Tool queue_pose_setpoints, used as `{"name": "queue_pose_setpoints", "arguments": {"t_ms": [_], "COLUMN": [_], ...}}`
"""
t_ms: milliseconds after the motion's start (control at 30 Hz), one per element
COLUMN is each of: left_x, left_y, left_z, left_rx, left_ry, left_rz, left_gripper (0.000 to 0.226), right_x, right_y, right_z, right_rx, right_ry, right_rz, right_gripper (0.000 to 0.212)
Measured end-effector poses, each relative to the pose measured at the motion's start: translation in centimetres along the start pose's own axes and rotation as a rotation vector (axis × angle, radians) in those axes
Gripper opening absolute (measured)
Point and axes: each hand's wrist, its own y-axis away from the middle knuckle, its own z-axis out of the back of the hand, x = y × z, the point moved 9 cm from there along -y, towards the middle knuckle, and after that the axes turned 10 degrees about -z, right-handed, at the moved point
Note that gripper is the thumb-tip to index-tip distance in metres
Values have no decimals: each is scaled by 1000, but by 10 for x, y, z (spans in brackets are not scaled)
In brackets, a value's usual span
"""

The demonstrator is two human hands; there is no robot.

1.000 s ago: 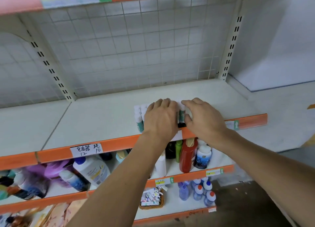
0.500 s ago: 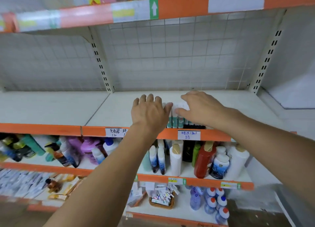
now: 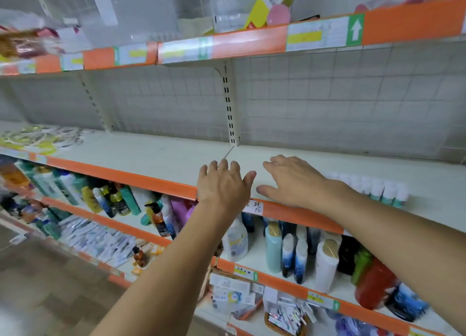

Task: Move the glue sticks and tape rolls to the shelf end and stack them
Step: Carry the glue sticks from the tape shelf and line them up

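A row of glue sticks (image 3: pixel 375 189) with white caps and teal bodies stands at the front edge of the cream shelf (image 3: pixel 156 156), at the right. My right hand (image 3: pixel 292 181) hovers over the shelf to the left of the sticks, fingers spread, holding nothing. My left hand (image 3: pixel 223 184) is raised beside it above the orange shelf edge, fingers straight and empty. Far left on the same shelf lies a blurred pile of tape rolls (image 3: pixel 42 137), well away from both hands.
The orange shelf lip (image 3: pixel 121 175) runs diagonally under my hands. Bottles (image 3: pixel 297 255) crowd the shelf below, and a small basket (image 3: pixel 285 320) sits lower still. An upper shelf (image 3: pixel 227 42) carries clear boxes. A slotted upright (image 3: pixel 230 108) rises behind my left hand.
Both hands have let go of the glue sticks and moved left along the shelf. The view has swung left, so the sticks now sit at the right.
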Motion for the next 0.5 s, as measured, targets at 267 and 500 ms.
{"name": "queue_pose_setpoints", "arguments": {"t_ms": [267, 500], "left_x": [103, 195], "left_y": [-8, -11], "left_z": [-17, -43], "left_rx": [25, 50], "left_ry": [-22, -17], "left_rz": [79, 161], "left_gripper": [66, 63], "right_x": [93, 177], "right_y": [-63, -117], "right_z": [-16, -47], "right_rx": [24, 55], "right_ry": [-54, -72], "right_rz": [98, 175], "right_gripper": [58, 51]}}
